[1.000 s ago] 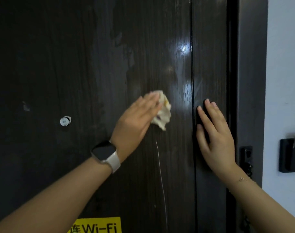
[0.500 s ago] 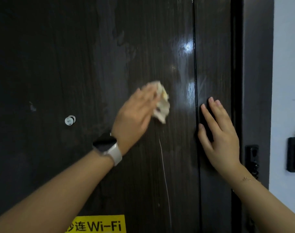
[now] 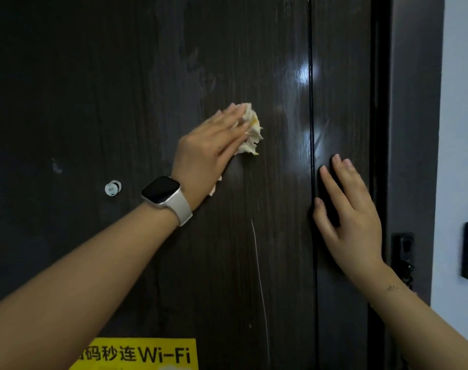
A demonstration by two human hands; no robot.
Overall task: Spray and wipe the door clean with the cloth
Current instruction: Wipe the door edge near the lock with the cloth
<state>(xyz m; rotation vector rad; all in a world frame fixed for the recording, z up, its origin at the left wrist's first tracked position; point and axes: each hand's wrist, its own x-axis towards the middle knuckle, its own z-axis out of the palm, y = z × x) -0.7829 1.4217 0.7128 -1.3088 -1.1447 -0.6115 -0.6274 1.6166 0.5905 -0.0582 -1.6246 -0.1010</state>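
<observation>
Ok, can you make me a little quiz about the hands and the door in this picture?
1. True or false: the left hand presses a crumpled pale cloth against the dark wood-grain door.
2. Which wrist wears the dark-faced smartwatch with a pale strap? A) left B) right C) neither
3. Fill in: the right hand lies flat with its fingers ____ on the door's narrow right panel.

Key
1. True.
2. A: the watch sits on the left wrist; the right wrist has only a thin bracelet.
3. Straight; it holds nothing.
</observation>
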